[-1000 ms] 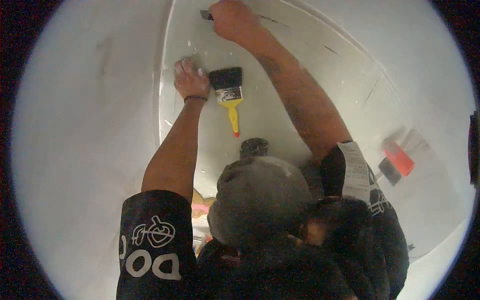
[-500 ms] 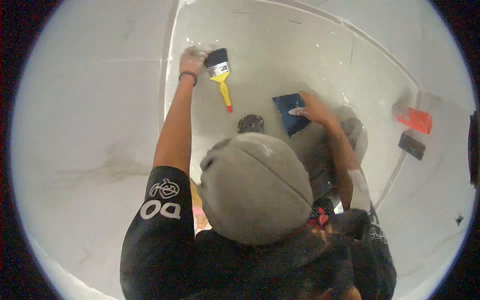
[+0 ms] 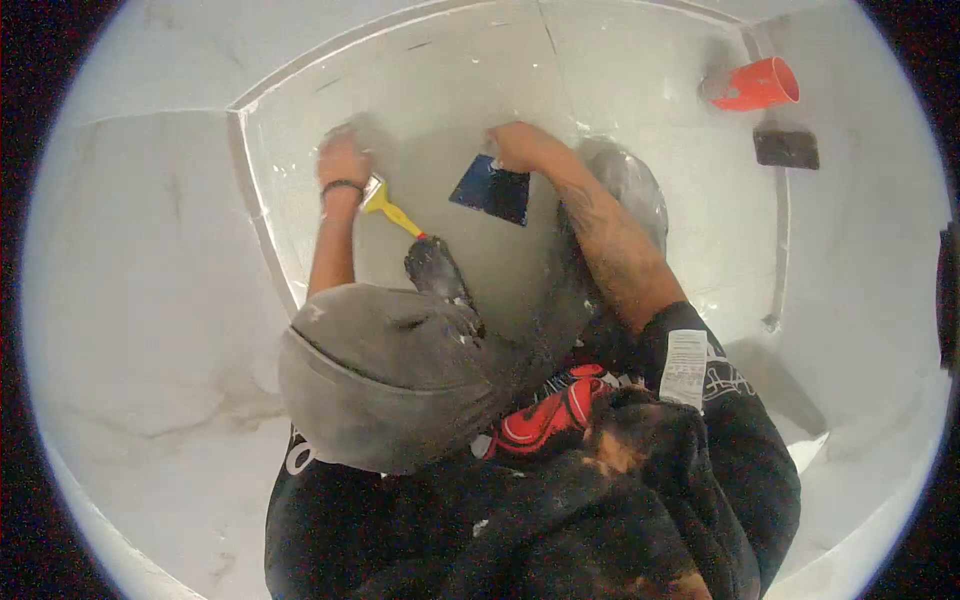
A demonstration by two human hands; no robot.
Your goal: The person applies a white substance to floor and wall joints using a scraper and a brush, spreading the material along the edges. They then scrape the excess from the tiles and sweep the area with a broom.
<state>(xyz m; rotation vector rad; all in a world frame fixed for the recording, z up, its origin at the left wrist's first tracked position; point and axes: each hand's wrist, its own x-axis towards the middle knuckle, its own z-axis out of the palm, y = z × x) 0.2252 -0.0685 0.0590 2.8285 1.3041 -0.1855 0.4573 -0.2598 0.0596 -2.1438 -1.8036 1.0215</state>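
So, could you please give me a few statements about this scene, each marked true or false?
1. The right hand holds a blue scraper. True.
2. The left hand is close to the brush. True.
3. The brush is green all over. False: its handle is mostly yellow.
4. A dark block lies near the red cup. True.
5. Both wrists are bare. False: a dark band circles the left one.

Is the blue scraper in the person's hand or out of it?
In hand: the right hand grips the blue scraper at its upper edge.
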